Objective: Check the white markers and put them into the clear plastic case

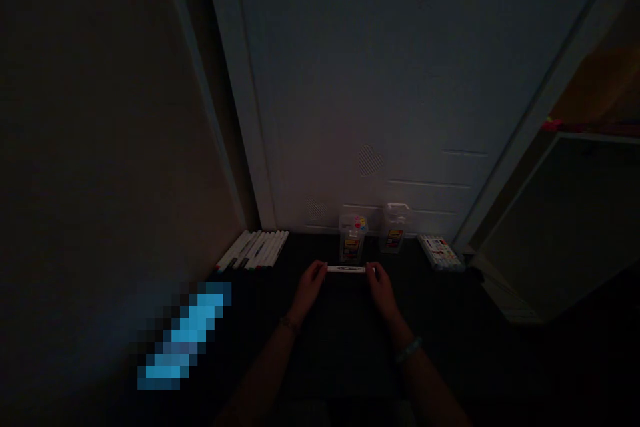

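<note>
"Standing at the back is a big pale panel (370, 67). What's in front?"

"A dark table (345, 330). A row of white pens (257, 248) lies by its back left corner."

"And the back edge?"

"Near its middle stand a tall clear box (395, 233) and a short clear box (353, 243). A flat case (440, 252) lies by the back right corner."

"What about hands?"

"The left hand (313, 278) and right hand (380, 280) are both pinched closed, one at each end of a single marker (346, 269)."

"Where's that?"

"It's sideways, just in front of the short clear box, toward the back edge. I can't tell if it touches the table."
</note>
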`<state>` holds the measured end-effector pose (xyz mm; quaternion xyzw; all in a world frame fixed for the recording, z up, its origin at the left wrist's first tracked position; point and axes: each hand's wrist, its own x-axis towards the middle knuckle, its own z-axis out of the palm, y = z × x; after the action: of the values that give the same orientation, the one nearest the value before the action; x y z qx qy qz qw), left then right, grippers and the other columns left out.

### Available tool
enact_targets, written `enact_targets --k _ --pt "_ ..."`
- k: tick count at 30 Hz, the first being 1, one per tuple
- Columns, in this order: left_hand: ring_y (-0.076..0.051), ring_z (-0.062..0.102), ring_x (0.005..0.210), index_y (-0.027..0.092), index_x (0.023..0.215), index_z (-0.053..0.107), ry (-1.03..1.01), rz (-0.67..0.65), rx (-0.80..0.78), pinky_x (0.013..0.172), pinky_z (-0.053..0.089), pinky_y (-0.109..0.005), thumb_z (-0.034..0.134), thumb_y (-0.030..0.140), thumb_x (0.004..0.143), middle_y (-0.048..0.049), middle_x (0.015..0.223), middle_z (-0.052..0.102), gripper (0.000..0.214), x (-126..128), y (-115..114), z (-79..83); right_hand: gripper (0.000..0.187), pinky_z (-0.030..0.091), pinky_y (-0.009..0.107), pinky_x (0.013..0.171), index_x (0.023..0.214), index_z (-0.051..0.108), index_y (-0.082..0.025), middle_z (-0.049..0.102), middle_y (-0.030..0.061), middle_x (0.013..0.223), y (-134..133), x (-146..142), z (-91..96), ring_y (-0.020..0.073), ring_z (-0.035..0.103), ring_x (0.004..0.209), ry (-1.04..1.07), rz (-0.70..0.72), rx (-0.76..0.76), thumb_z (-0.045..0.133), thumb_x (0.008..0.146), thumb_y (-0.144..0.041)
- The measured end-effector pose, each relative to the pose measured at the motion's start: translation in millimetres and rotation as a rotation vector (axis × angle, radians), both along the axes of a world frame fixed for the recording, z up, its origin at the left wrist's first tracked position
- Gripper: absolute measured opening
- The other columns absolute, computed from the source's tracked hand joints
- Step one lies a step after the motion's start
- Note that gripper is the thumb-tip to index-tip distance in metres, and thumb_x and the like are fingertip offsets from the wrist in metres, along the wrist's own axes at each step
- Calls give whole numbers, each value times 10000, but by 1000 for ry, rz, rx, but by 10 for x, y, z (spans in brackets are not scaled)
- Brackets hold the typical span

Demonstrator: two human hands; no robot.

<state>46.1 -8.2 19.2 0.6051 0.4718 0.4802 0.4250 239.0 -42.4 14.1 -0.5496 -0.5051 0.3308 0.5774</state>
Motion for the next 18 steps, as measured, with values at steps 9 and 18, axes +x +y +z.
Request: enact_targets --k 9,18 --pt "-116 416 592 187 783 555 -8 -11 19 554 336 -208 450 542 764 37 618 446 371 -3 16 -22 347 389 231 596 828 566 -198 561 -7 722 12 11 -9 150 499 673 -23 15 21 435 806 -519" --pt "-125 446 600 183 772 566 11 4 7 564 357 -217 455 555 752 29 623 484 390 7 39 -43 370 404 241 600 843 577 -197 578 3 736 27 4 -17 159 511 677 -13 -5 29 430 794 -532"
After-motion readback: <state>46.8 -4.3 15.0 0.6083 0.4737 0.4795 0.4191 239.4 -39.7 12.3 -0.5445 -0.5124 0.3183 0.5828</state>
